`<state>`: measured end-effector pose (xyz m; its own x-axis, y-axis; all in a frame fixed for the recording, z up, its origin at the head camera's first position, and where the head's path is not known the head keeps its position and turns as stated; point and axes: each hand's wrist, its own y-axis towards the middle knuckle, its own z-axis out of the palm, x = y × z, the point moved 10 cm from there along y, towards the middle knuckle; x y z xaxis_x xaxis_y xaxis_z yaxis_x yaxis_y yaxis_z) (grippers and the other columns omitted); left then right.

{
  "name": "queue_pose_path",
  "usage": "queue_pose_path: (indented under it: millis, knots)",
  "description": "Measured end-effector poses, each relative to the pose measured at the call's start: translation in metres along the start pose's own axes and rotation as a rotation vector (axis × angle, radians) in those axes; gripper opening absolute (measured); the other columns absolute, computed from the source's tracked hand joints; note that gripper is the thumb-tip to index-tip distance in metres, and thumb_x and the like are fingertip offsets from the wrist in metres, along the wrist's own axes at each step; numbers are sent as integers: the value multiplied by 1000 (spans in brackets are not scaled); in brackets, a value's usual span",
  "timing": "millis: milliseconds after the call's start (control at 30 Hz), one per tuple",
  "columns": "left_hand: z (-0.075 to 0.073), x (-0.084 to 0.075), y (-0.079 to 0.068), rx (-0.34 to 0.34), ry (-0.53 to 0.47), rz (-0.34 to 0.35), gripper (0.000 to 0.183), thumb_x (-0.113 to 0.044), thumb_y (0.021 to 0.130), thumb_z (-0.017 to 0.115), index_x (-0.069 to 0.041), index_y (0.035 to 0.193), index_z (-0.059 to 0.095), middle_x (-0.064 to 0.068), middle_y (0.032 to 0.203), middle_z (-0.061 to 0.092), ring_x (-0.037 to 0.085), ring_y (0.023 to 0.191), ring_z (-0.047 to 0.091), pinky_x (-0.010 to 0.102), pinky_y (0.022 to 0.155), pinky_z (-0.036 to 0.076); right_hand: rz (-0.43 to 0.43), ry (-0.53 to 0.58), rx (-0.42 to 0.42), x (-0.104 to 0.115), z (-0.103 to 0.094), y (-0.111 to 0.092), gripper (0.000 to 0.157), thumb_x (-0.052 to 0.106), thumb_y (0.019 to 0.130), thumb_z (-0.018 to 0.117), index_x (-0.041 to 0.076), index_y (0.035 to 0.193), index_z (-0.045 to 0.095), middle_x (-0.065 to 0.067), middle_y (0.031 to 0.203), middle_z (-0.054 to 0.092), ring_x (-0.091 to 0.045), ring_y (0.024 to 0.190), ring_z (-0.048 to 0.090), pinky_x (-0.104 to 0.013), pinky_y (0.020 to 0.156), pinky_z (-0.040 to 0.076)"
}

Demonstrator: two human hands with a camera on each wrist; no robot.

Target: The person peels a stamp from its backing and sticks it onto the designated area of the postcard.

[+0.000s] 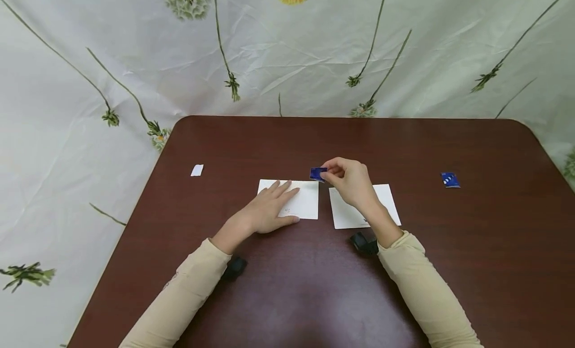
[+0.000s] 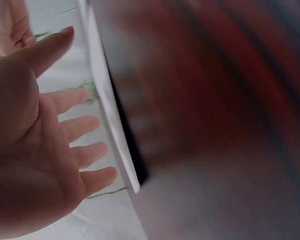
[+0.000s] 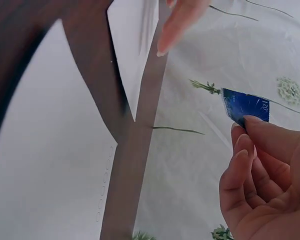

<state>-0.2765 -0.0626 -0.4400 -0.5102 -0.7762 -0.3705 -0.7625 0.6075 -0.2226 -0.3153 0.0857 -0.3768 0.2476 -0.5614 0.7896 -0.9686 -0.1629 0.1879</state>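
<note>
My right hand (image 1: 352,183) pinches a small blue postage stamp (image 1: 318,174) between thumb and forefinger. In the right wrist view the stamp (image 3: 246,106) shows a perforated edge and the number 120. It is held above the gap between two white envelopes. The left envelope (image 1: 307,203) lies under my left hand (image 1: 269,208), whose fingers are spread out straight; whether they press on it I cannot tell. The right envelope (image 1: 348,215) lies partly beneath my right wrist and forearm. Small printed boxes run along an edge of the nearer envelope (image 3: 55,150) in the right wrist view.
Another blue stamp (image 1: 450,179) lies on the right of the dark brown table (image 1: 287,143). A small white piece of paper (image 1: 196,170) lies on the left. White flower-patterned cloth (image 1: 287,53) hangs behind the table. Black devices (image 1: 365,243) sit under both wrists.
</note>
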Motion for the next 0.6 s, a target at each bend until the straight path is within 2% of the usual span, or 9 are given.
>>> queue_pose_path:
  millis: [100, 200, 400, 600]
  knots:
    - [10, 7, -4, 95, 29, -48, 74, -49, 96, 49, -11, 152, 21, 15, 157, 10, 38, 142, 5, 55, 110, 14, -13, -12, 2, -1, 2, 0, 15, 5, 85, 72, 2, 99, 70, -8, 80, 67, -21, 69, 63, -31, 60, 50]
    - [19, 13, -7, 150, 33, -79, 76, -54, 96, 46, -15, 154, 15, 12, 158, 3, 36, 142, -1, 54, 111, 9, -18, -24, 5, -4, 4, -1, 17, 4, 84, 73, 2, 101, 69, -8, 79, 67, -19, 68, 62, -31, 59, 49]
    - [30, 15, -7, 189, 74, -126, 83, -65, 91, 43, -25, 154, 7, 11, 158, -9, 36, 141, -12, 55, 111, 1, 15, -84, 77, -12, 14, 1, 12, 9, 88, 70, 0, 96, 69, -7, 77, 68, -18, 67, 61, -29, 58, 46]
    - [33, 12, -9, 221, 93, -169, 86, -69, 89, 42, -28, 154, 5, 15, 156, -14, 39, 140, -14, 57, 110, 0, 101, -169, 233, -24, 28, 11, 16, 19, 90, 68, 3, 89, 71, -5, 75, 67, -19, 67, 59, -28, 56, 46]
